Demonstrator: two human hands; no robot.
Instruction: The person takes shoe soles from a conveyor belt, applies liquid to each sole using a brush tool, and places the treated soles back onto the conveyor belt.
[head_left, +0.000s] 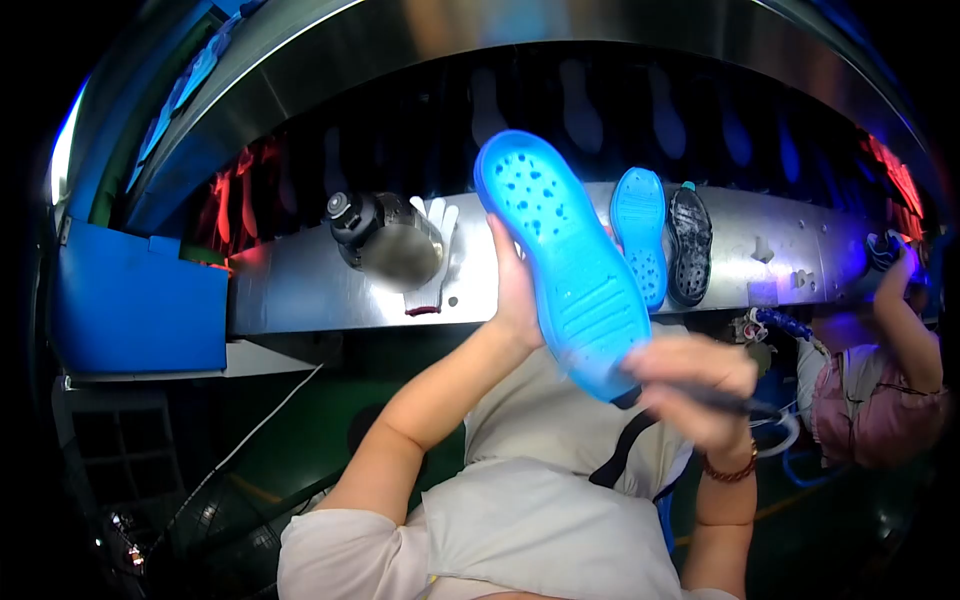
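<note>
A bright blue shoe sole is held up tilted, its holed end at the far upper left and its ribbed part towards me. My left hand grips its left edge, the fingers hidden behind it. Smeared by motion, my right hand is closed round a slim dark-handled tool at the sole's near end. A dark tip shows by the sole's lower edge; I cannot tell the tool's kind. Behind, another blue sole lies beside a black sole-shaped piece.
On the metal ledge stand a dark bottle and a white glove. Beyond runs a dark belt with several sole shapes. A blue cabinet is at left. At right, another person works near the ledge.
</note>
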